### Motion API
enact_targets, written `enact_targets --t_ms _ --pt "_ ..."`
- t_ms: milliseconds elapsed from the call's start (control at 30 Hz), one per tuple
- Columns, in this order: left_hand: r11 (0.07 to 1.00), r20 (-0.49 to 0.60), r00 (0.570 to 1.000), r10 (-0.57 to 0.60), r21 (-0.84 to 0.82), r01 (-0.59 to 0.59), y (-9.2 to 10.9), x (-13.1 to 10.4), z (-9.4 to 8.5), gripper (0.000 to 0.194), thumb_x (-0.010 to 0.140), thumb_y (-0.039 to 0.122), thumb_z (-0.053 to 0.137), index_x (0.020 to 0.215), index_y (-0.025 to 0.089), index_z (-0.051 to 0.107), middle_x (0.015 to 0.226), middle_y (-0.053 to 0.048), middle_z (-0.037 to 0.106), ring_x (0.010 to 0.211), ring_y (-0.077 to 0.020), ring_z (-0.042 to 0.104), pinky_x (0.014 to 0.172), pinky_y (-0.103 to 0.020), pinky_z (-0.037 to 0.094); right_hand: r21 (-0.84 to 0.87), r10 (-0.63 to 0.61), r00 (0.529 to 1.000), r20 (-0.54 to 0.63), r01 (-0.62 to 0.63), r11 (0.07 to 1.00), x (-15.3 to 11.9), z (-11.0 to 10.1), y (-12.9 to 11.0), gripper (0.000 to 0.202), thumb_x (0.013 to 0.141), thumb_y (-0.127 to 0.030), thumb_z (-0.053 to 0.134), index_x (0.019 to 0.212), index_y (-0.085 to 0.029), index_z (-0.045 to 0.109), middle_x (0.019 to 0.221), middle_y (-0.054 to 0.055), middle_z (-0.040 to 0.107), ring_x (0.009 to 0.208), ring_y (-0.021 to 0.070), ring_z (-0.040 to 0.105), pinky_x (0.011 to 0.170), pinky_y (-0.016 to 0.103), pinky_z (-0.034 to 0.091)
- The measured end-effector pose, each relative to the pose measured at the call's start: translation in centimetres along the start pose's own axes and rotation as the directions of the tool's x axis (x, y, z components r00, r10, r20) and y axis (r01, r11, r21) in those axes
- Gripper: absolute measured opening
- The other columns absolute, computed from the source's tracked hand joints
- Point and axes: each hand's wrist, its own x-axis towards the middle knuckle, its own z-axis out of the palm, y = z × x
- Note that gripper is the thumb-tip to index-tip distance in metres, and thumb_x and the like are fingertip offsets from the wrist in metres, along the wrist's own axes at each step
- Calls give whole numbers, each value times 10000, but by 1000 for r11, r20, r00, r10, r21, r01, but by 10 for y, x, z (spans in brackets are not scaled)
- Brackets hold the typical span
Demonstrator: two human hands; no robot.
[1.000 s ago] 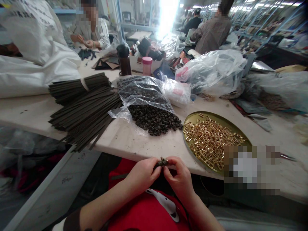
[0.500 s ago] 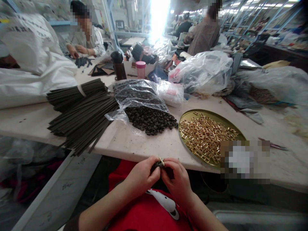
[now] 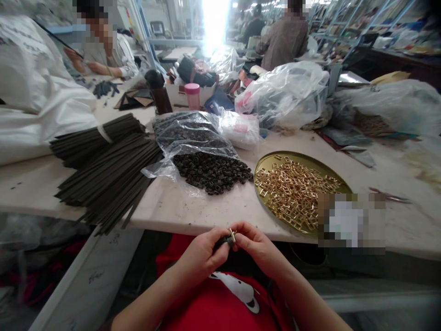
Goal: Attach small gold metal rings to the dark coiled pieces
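Note:
In front of my lap, just below the table edge, both hands meet. My left hand (image 3: 206, 252) is closed on a short dark strap piece (image 3: 224, 240), mostly hidden by the fingers. My right hand (image 3: 257, 244) pinches a small gold rectangular buckle (image 3: 233, 236) against the end of that piece; whether the strap passes through the buckle I cannot tell. On the table, a round gold tray (image 3: 263, 161) bears a heap of similar gold buckles (image 3: 296, 193). To its left lies a pile of small dark loops (image 3: 213, 174), spilling from a clear plastic bag (image 3: 196, 133).
Bundled long dark strips (image 3: 106, 170) lie at the left, some overhanging the table edge. Behind stand a dark bottle (image 3: 159, 94) and a pink-lidded jar (image 3: 192, 95). Pliers (image 3: 389, 196) rest at the right. A co-worker (image 3: 103, 50) sits across at the far left.
The gold buckle has tilted and turned between my fingers, and my right fingers have shifted around it. The view has swung slightly right. The co-worker at the left has raised a hand with a dark strip.

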Motion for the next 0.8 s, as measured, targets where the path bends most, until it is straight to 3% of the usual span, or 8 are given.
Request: enact_targets --t_ms 267,400,600,800 --pt "993 54 995 -88 78 83 -4 6 -5 170 839 247 419 897 171 560 802 -1 602 715 -121 544 637 -200 396 90 69 997 40 -73 993 7 -8 6 223 740 -340 646 878 -200 541 678 -52 534 651 74 467 659 216 341" --pt "995 86 995 -49 87 41 1 10 -7 178 837 215 405 861 178 578 823 -3 614 747 -123 551 677 -203 394 184 123 986 116 -143 972 11 -10 9 234 746 -343 639 867 -177 529 648 -43 535 613 67 460 628 207 330" --pt "998 52 999 -6 68 2 5 12 -3 178 820 164 387 799 174 563 779 -1 600 719 -119 543 678 -201 393 327 130 974 185 -186 927 13 -9 14 283 668 -311 713 803 -163 513 625 -45 519 559 59 447 568 197 307" --pt "998 40 999 -23 57 21 5 10 -1 182 812 148 385 794 177 563 796 -3 605 738 -126 546 700 -211 395 319 123 974 192 -180 930 13 -6 13 275 641 -304 724 718 -158 503 563 -53 504 527 62 416 544 204 283"
